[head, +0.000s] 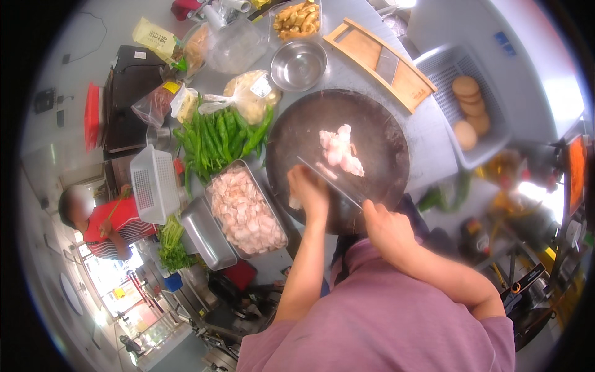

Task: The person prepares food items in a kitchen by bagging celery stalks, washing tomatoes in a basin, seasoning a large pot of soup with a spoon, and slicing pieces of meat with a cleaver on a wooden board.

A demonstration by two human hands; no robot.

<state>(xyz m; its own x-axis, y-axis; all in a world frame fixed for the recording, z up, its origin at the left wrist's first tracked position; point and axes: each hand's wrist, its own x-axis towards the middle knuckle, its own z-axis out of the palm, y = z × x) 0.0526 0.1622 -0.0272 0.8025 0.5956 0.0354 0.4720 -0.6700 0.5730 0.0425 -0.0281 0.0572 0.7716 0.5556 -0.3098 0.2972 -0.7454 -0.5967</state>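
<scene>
My right hand point(388, 228) grips the handle of a kitchen cleaver point(332, 183), its blade reaching up and left over a round, dark chopping block point(297, 116). Just left of the blade, my left hand point(307, 190) rests on a piece of pale raw meat point(294, 202), mostly hidden under the fingers. Small cut strips of meat point(326, 170) lie beside the blade. Farther up the block is a larger clump of pale raw meat point(341, 151). A metal tray heaped with cut meat pieces point(248, 211) stands left of the block.
Green peppers point(223, 135) and bagged food point(253, 93) lie upper left. Beyond the block are a steel bowl point(299, 65), a tub of ginger point(297, 21) and a wooden slicer point(381, 65). A grey basket point(495, 93) holds round items. A person in red point(109, 218) stands far left.
</scene>
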